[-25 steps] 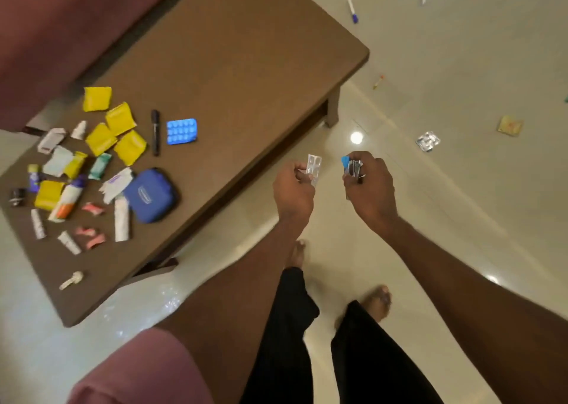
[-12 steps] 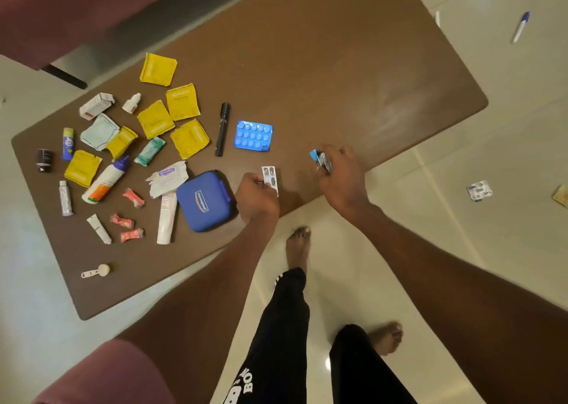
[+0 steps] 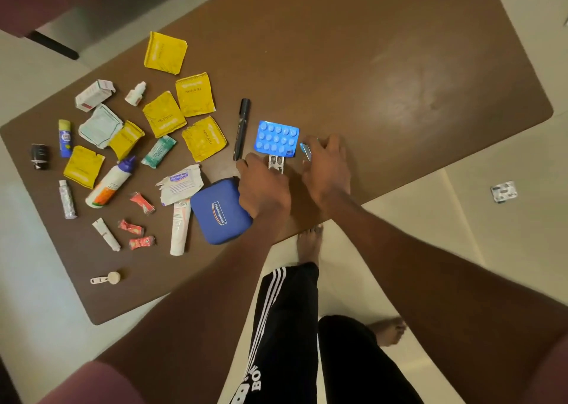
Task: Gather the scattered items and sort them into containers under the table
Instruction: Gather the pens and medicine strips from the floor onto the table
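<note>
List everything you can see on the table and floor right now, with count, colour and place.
table: one, brown
sachets: six, yellow, table left
blister pack: one, blue, by the hands
marker: one, black, left of it
pouch: one, blue, near edge
candies: three, red, near left
tubes, bottles, wrappers: several, mostly white, far left
foil strip: one, silver, floor right
left hand: holds small silver strip
right hand: holds blue item
</note>
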A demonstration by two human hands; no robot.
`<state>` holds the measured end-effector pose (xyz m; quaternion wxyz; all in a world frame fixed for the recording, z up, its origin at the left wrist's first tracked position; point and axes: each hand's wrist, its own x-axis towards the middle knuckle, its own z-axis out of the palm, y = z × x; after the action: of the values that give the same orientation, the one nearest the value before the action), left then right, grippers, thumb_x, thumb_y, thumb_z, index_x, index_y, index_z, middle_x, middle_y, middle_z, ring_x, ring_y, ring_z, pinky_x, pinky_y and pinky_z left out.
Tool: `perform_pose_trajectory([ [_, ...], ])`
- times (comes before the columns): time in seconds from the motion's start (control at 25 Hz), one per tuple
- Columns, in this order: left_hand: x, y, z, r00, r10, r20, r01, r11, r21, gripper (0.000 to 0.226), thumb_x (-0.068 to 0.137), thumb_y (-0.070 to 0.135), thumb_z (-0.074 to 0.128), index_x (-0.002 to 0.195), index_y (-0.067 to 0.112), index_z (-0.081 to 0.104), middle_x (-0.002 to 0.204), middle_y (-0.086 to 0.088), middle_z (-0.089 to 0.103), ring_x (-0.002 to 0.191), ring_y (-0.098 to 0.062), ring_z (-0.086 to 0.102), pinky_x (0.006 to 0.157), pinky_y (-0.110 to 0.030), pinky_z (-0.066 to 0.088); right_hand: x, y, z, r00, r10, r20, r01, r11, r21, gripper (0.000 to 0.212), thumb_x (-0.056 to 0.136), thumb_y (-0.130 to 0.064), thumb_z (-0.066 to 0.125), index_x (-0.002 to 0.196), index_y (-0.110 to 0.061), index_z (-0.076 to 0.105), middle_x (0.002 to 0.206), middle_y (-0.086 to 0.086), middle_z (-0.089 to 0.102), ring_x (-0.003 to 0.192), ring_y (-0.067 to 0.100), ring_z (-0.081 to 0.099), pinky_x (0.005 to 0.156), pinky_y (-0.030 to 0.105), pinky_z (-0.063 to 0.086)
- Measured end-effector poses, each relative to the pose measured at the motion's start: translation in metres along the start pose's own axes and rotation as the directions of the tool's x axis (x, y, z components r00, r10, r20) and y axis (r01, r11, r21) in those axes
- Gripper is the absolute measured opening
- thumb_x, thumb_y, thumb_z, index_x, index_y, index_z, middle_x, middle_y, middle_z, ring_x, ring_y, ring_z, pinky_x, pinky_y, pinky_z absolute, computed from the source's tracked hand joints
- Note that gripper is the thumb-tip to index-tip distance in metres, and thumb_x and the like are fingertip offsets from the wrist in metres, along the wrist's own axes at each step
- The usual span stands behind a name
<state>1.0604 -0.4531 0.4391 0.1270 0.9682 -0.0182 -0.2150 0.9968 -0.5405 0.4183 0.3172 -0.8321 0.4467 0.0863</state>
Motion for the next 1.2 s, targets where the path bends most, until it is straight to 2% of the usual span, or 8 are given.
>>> perform_pose_trajectory([
  [0.08,-0.005,0.008,-0.004,0.995,0.085,-0.044,-0.085,0.996,-0.013,0.036,0.096,0.030,0.063,0.129,0.018,0.053,0.131,-0.006,0.052,0.118,-0.025,0.057,0.073,-0.033,0.045,-0.005,-0.002,-0.006,0.996,0.014,-0.086,-0.018,0.998,-0.055,0.054,0.095,-0.032,0.065,0.145,-0.030,0.044,0.135,0.008,0.043,0.124,0.028,0.044,0.086,0.040,0.052],
  [0.16,-0.012,0.020,-0.006,0.961,0.264,-0.078,-0.258,0.963,0.075,0.038,0.095,0.028,0.061,0.131,0.018,0.054,0.134,-0.006,0.051,0.123,-0.025,0.050,0.083,-0.037,0.048,-0.009,0.002,-0.020,0.977,0.043,-0.209,-0.051,0.998,-0.037,0.052,0.098,-0.039,0.060,0.145,-0.025,0.044,0.132,0.007,0.047,0.120,0.027,0.046,0.083,0.039,0.048],
  [0.32,-0.030,0.052,-0.004,0.777,0.630,-0.022,-0.611,0.761,0.216,0.038,0.092,0.027,0.056,0.129,0.019,0.057,0.133,-0.004,0.053,0.123,-0.027,0.049,0.098,-0.043,0.043,-0.024,0.033,-0.055,0.925,0.073,-0.374,-0.070,0.997,0.020,0.046,0.099,-0.034,0.055,0.142,-0.020,0.046,0.130,0.006,0.052,0.115,0.024,0.050,0.087,0.037,0.050],
  [0.52,-0.090,0.111,0.020,0.551,0.820,0.158,-0.835,0.542,0.098,0.038,0.083,0.021,0.043,0.113,0.017,0.066,0.109,-0.005,0.065,0.102,-0.031,0.059,0.086,-0.044,0.046,-0.056,0.110,-0.102,0.872,0.171,-0.460,-0.128,0.984,0.123,0.037,0.100,-0.026,0.053,0.136,-0.017,0.053,0.127,0.004,0.055,0.113,0.024,0.051,0.089,0.038,0.052],
  [0.64,-0.138,0.145,0.044,0.454,0.856,0.247,-0.889,0.456,0.054,0.035,0.087,0.017,0.045,0.114,0.018,0.067,0.105,-0.002,0.070,0.101,-0.028,0.058,0.083,-0.040,0.045,-0.079,0.164,-0.121,0.826,0.276,-0.491,-0.192,0.958,0.215,0.031,0.098,-0.019,0.054,0.129,-0.016,0.057,0.124,0.004,0.057,0.108,0.026,0.052,0.080,0.044,0.053],
  [0.84,-0.251,0.187,0.117,0.341,0.864,0.371,-0.933,0.360,0.020,0.028,0.098,0.015,0.051,0.122,0.022,0.063,0.117,0.004,0.069,0.108,-0.022,0.060,0.091,-0.045,0.050,-0.133,0.294,-0.167,0.714,0.446,-0.540,-0.278,0.888,0.366,0.032,0.097,-0.018,0.055,0.130,-0.021,0.056,0.120,0.000,0.057,0.104,0.023,0.052,0.073,0.039,0.051],
  [1.04,-0.337,0.221,0.192,0.312,0.834,0.455,-0.943,0.329,0.044,0.022,0.101,0.024,0.054,0.121,0.023,0.063,0.114,0.001,0.069,0.103,-0.021,0.063,0.089,-0.045,0.055,-0.182,0.420,-0.202,0.679,0.550,-0.486,-0.315,0.817,0.483,0.034,0.098,-0.017,0.057,0.132,-0.021,0.055,0.126,0.003,0.056,0.109,0.026,0.054,0.079,0.046,0.054],
  [1.2,-0.398,0.258,0.239,0.322,0.725,0.609,-0.942,0.310,0.129,0.028,0.103,0.032,0.050,0.127,0.022,0.060,0.126,-0.003,0.060,0.112,-0.026,0.055,0.090,-0.043,0.051,-0.216,0.514,-0.235,0.680,0.605,-0.415,-0.338,0.761,0.555,0.037,0.099,-0.019,0.057,0.135,-0.020,0.054,0.131,0.003,0.057,0.118,0.027,0.056,0.091,0.045,0.052],
])
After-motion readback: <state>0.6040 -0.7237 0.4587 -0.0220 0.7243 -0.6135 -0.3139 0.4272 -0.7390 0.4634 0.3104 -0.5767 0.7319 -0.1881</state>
